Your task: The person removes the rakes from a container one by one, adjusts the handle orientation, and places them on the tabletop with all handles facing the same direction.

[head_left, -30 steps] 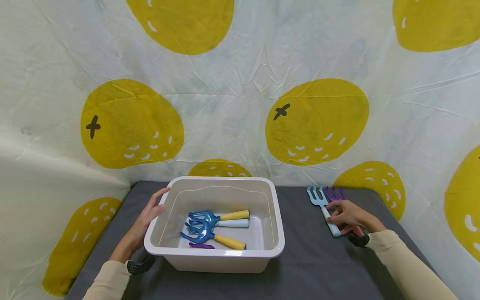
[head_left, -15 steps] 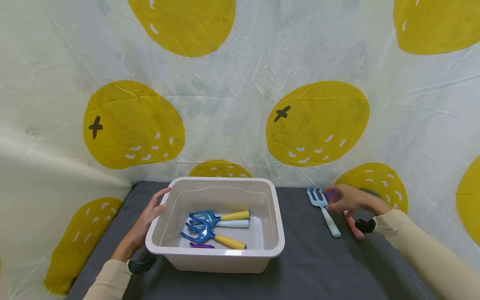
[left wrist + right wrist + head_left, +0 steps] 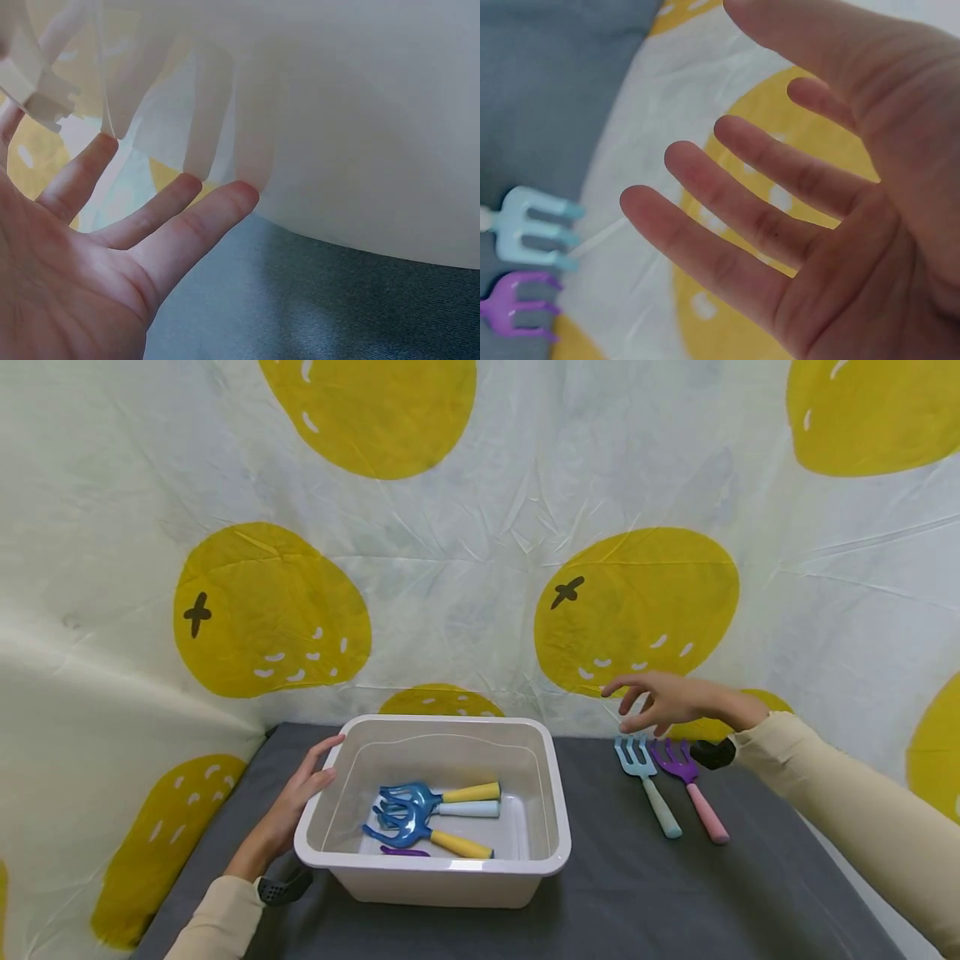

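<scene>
My left hand (image 3: 294,800) touches the left side of a beige plastic tub (image 3: 442,862); in the left wrist view its straight fingertips meet the outer wall (image 3: 360,165). Raised above the table's back right, my right hand (image 3: 667,700) has its fingers spread and holds nothing. Beneath it, side by side on the cloth, lie a light blue garden hand fork (image 3: 637,767) with a pale handle and a purple hand fork (image 3: 681,768) with a pink handle. Both forks' tines also show at the left edge of the right wrist view, apart from the fingers.
Inside the tub lie two blue clawed hand rakes (image 3: 408,827) with yellow handles, a tool with a pale blue handle (image 3: 468,808) and a purple piece (image 3: 405,852) partly hidden by the front wall. A fruit-patterned curtain (image 3: 480,610) hangs behind the dark cloth-covered table (image 3: 615,893).
My right hand has let go of the light blue fork, lifted up and back, and uncovered the purple fork beside it. My left hand stays at the tub.
</scene>
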`<state>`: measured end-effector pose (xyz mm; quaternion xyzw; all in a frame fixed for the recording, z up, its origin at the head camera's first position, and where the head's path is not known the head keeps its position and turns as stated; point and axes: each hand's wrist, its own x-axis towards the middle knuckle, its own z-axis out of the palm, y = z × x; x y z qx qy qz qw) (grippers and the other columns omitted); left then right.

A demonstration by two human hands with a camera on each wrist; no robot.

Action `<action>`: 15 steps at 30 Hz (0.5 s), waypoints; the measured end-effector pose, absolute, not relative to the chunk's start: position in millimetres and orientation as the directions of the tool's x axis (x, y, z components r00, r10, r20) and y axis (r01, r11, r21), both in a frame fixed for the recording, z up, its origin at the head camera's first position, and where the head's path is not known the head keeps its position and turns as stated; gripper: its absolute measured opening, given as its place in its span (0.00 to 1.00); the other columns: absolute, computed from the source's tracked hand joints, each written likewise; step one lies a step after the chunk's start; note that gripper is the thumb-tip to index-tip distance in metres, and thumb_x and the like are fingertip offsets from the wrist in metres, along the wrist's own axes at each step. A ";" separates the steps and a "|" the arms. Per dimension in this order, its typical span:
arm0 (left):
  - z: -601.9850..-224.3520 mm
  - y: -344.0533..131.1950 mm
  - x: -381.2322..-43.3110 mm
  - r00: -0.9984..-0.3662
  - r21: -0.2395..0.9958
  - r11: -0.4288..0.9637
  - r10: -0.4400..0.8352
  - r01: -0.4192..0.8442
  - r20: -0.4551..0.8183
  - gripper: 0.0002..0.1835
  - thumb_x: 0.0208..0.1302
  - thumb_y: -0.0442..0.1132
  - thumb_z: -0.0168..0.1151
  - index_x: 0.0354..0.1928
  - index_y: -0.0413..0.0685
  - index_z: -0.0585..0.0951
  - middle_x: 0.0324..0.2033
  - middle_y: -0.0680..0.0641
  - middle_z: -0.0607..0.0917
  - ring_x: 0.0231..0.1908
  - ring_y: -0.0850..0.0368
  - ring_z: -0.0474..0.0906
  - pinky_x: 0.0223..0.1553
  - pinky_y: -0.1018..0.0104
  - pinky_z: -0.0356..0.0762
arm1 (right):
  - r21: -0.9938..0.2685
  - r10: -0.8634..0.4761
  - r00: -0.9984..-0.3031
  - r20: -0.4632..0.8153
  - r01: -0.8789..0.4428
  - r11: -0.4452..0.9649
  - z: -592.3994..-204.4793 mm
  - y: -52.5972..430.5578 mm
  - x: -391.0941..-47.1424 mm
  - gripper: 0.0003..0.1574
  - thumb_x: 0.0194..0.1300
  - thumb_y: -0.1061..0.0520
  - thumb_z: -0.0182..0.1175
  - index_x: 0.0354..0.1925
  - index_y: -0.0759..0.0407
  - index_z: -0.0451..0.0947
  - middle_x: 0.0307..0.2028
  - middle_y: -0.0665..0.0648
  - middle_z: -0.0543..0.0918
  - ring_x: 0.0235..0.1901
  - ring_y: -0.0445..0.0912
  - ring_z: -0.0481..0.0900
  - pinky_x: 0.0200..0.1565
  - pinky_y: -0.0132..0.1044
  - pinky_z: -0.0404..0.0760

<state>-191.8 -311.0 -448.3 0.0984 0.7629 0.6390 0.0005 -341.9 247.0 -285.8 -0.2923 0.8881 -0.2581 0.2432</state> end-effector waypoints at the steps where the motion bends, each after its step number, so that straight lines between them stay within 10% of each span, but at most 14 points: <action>1: -447.8 -310.8 -191.9 -0.980 0.975 0.165 0.153 0.152 0.127 0.32 0.81 0.48 0.45 0.80 0.61 0.49 0.77 0.37 0.53 0.63 0.28 0.65 0.58 0.34 0.75 | -0.599 -0.656 -0.705 -0.269 -0.411 0.687 -281.7 241.1 -341.9 0.43 0.68 0.52 0.69 0.74 0.60 0.63 0.57 0.70 0.78 0.49 0.59 0.85 0.39 0.48 0.88; 15: -447.4 -314.2 -191.0 -0.983 0.976 0.174 0.144 0.134 0.109 0.31 0.81 0.48 0.47 0.80 0.63 0.51 0.77 0.39 0.54 0.63 0.29 0.67 0.56 0.36 0.77 | -0.568 -0.775 -0.597 -0.210 -0.571 0.593 -266.6 141.5 -337.7 0.44 0.63 0.51 0.74 0.73 0.45 0.67 0.56 0.59 0.81 0.44 0.51 0.88 0.43 0.45 0.87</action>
